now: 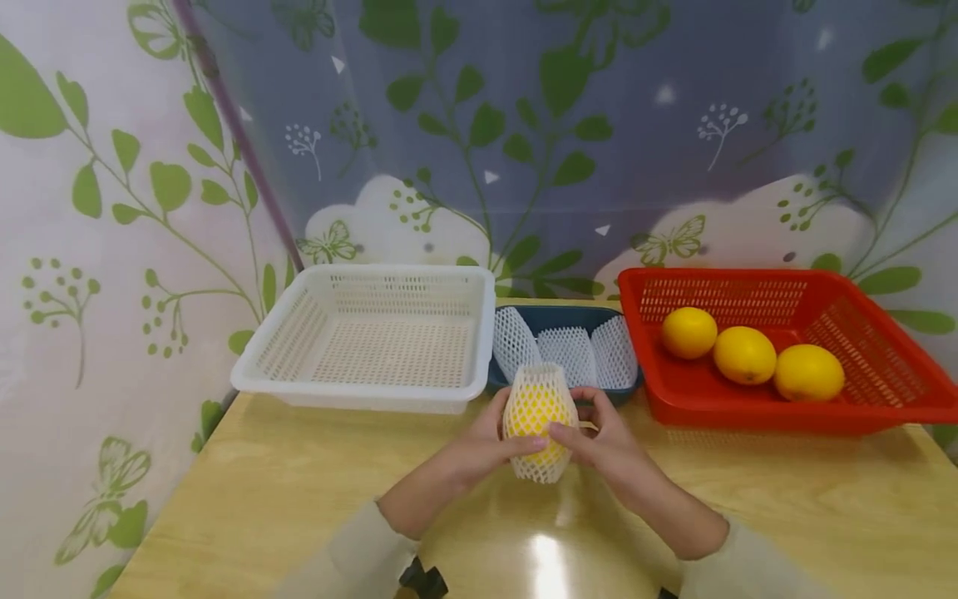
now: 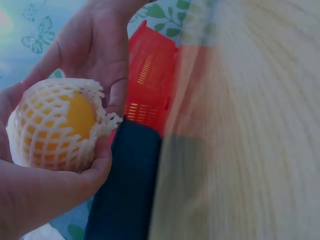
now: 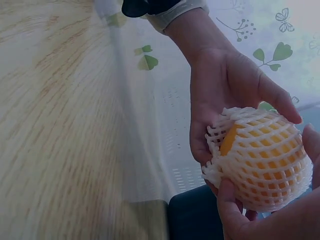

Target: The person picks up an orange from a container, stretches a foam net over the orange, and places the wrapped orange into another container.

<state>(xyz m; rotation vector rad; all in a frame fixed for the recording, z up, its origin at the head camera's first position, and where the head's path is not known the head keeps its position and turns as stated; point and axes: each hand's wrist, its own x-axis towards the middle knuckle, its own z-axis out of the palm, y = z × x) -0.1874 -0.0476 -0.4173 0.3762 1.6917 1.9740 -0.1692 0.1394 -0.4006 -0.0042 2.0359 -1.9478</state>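
A yellow lemon (image 1: 537, 412) sits inside a white foam net sleeve (image 1: 542, 471), held upright over the table's middle. My left hand (image 1: 482, 445) grips it from the left, thumb across the front. From the right, my right hand (image 1: 612, 445) holds it too, its thumb pressing the net. Bare lemon skin (image 2: 82, 116) shows through the net's open end in the left wrist view. Behind the hands, a dark blue basket (image 1: 557, 314) contains several foam net sleeves (image 1: 569, 353), partly hidden by the wrapped lemon.
To the left stands a white perforated basket (image 1: 359, 391) with nothing in it. A red basket (image 1: 748, 412) at the right has three unwrapped lemons (image 1: 744, 355). The wooden table (image 1: 299, 491) meets a leaf-patterned curtain (image 1: 479, 166) behind the baskets.
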